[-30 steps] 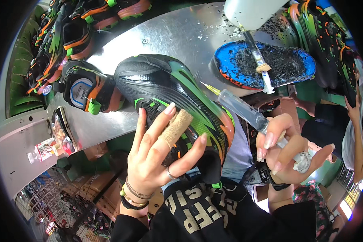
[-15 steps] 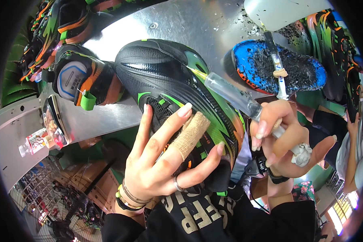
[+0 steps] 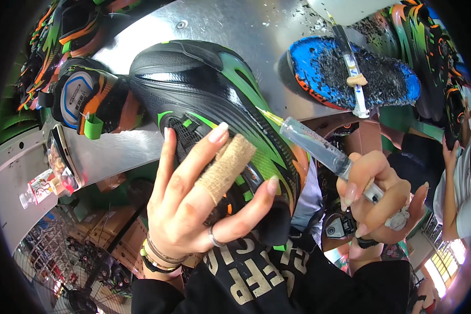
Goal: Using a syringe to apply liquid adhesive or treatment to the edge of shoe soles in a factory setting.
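My left hand (image 3: 188,209) grips a black and green sports shoe (image 3: 193,78), its fingers spread over the laces; the thumb is out of sight. A tan wrap covers one finger. The shoe's toe points away, over the metal table. In my right hand (image 3: 382,201) is a clear syringe (image 3: 314,144) with a yellow needle tip, fingers closed around the barrel and its white-wrapped rear end. The needle tip lies over the shoe's green side edge; whether it touches cannot be made out.
On the metal table (image 3: 256,31), a second syringe (image 3: 353,73) rests across a blue insole-shaped pad (image 3: 314,57) covered in black crumbs. More shoes (image 3: 97,99) stand left and right. A phone (image 3: 63,152) and small bottle (image 3: 36,188) are at left. Another person's hand (image 3: 450,149) holds a shoe.
The syringe's needle tip has shifted along the shoe's side edge toward the heel, nearer to me. My left hand keeps its grip. The whole view has drifted slightly.
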Demonstrator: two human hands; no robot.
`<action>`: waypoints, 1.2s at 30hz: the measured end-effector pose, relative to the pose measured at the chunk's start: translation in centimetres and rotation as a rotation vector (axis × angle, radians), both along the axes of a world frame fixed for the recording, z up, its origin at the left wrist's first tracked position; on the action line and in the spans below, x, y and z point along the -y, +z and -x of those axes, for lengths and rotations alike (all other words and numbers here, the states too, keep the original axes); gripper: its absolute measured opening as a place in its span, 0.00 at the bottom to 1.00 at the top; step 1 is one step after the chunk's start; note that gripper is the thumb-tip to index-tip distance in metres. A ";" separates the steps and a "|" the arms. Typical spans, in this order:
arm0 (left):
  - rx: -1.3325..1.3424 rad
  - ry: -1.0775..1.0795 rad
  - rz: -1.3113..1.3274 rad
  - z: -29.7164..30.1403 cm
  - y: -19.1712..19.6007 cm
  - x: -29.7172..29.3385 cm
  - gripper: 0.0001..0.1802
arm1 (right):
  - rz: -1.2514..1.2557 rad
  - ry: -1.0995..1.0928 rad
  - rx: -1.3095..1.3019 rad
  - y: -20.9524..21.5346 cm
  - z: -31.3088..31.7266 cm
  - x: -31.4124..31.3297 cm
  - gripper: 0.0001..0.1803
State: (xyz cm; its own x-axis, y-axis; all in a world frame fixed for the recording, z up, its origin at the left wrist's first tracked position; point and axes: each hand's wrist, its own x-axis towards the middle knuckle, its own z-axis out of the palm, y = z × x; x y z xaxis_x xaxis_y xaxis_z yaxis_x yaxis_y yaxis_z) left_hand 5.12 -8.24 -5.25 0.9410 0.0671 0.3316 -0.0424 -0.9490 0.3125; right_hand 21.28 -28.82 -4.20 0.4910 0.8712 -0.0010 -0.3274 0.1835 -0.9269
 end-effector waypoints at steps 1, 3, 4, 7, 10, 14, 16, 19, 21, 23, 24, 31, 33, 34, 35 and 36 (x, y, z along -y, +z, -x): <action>0.001 -0.001 -0.006 0.1 -0.1 0.1 0.29 | 0.004 -0.005 0.000 0.0 0.1 0.2 0.47; 0.008 0.021 0.034 -0.1 0.0 0.4 0.28 | -0.017 -0.006 0.035 0.1 0.2 0.5 0.39; 0.010 0.028 0.048 -0.1 0.1 0.5 0.28 | -0.013 -0.011 0.033 0.0 0.3 0.7 0.39; -0.030 0.001 0.068 -0.2 0.6 0.3 0.27 | -0.055 -0.058 0.066 -0.6 0.8 1.4 0.32; -0.020 -0.020 0.074 0.2 -0.2 0.1 0.26 | -0.085 -0.088 0.096 -0.9 1.1 2.1 0.30; 0.050 0.092 0.110 0.7 -1.2 0.6 0.29 | -0.085 -0.124 0.034 -1.2 2.1 3.5 0.36; 0.039 0.124 0.186 0.5 -0.9 0.8 0.28 | -0.099 -0.152 0.010 -1.2 2.5 4.3 0.45; 0.025 0.116 0.176 0.4 -0.8 0.7 0.28 | -0.075 -0.155 0.001 -1.2 2.6 5.0 0.45; 0.042 0.079 0.104 0.5 -1.1 0.6 0.27 | -0.083 -0.153 -0.005 -1.0 2.7 5.3 0.45; 0.062 0.083 0.090 0.5 -1.2 0.6 0.27 | -0.050 -0.122 0.017 -0.5 2.6 5.9 0.45; 0.065 0.098 0.081 0.6 -1.1 0.8 0.28 | -0.019 -0.089 0.040 -0.1 2.6 6.0 0.45; 0.095 0.056 0.025 1.0 -1.9 1.1 0.28 | 0.164 -0.044 -0.119 2.4 2.1 5.0 0.48; 0.105 0.038 -0.090 1.3 -2.6 2.0 0.29 | 0.184 -0.055 -0.143 2.5 1.9 4.7 0.50; 0.066 0.010 -0.180 1.6 -2.8 2.4 0.28 | 0.196 -0.063 -0.155 2.5 2.0 4.6 0.51; 0.060 0.009 -0.203 1.5 -2.9 3.0 0.22 | 0.201 -0.065 -0.156 2.6 2.2 4.6 0.51; 0.087 0.011 -0.270 1.5 -3.4 3.8 0.21 | 0.231 -0.162 -0.154 2.5 2.7 4.5 0.52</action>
